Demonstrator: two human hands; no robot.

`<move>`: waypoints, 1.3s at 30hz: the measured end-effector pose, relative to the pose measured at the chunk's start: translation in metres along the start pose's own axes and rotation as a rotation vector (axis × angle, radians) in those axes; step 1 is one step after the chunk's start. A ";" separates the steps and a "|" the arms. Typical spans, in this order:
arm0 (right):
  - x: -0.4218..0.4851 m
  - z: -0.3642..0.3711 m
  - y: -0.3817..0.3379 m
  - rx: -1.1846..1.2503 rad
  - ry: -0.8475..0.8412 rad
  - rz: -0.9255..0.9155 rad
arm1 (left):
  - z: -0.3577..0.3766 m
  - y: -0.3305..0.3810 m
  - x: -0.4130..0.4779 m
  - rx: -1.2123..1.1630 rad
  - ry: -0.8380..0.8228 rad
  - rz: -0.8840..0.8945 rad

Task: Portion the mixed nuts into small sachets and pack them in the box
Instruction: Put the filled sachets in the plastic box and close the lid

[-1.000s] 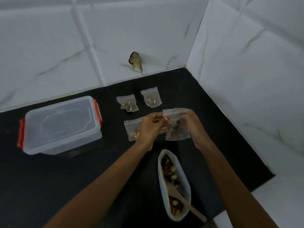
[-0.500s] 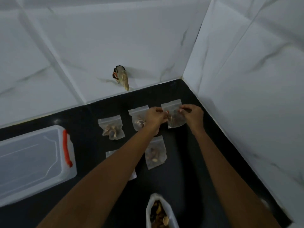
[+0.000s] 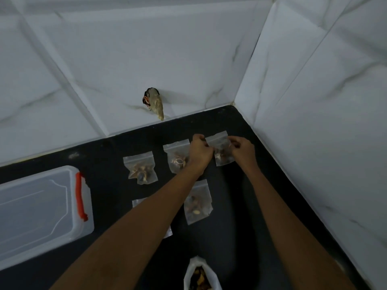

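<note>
Both top corners of the sachet [image 3: 222, 154] are pinched, left hand [image 3: 200, 152] at 9 o'clock, right hand [image 3: 243, 149] at 3, so it lies crosswise at 1 o'clock on the counter [image 3: 240, 208], with the box [image 3: 41, 206] way off around 8, nearer the left hand imo.

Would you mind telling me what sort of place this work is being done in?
Most likely a home kitchen corner: a black countertop meets white marble-look wall tiles, with a lidded plastic box and nut sachets laid out.
</note>
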State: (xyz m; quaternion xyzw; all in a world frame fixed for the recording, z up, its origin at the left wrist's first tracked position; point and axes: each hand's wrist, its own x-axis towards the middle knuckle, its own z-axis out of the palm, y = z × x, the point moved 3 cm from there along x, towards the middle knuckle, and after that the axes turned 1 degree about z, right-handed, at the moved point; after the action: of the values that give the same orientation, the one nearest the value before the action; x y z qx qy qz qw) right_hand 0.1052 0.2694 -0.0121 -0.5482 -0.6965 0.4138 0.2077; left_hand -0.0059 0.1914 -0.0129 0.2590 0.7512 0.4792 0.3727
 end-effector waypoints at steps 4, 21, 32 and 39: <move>-0.023 -0.001 -0.014 -0.090 0.085 -0.190 | -0.019 0.008 -0.025 0.234 0.069 0.233; -0.206 0.070 -0.087 -0.663 0.039 -0.639 | -0.176 -0.043 -0.185 1.104 0.409 0.326; -0.278 0.161 -0.141 -0.653 -0.046 -0.720 | -0.312 -0.097 -0.238 1.116 0.494 0.149; -0.275 0.195 -0.152 -0.629 -0.083 -0.608 | -0.368 -0.120 -0.233 0.960 0.452 0.048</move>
State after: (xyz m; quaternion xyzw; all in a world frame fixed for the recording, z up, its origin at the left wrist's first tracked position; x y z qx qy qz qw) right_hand -0.0438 -0.0644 0.0437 -0.3377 -0.9261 0.1233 0.1147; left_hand -0.1702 -0.2250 0.0468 0.3079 0.9415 0.1336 0.0296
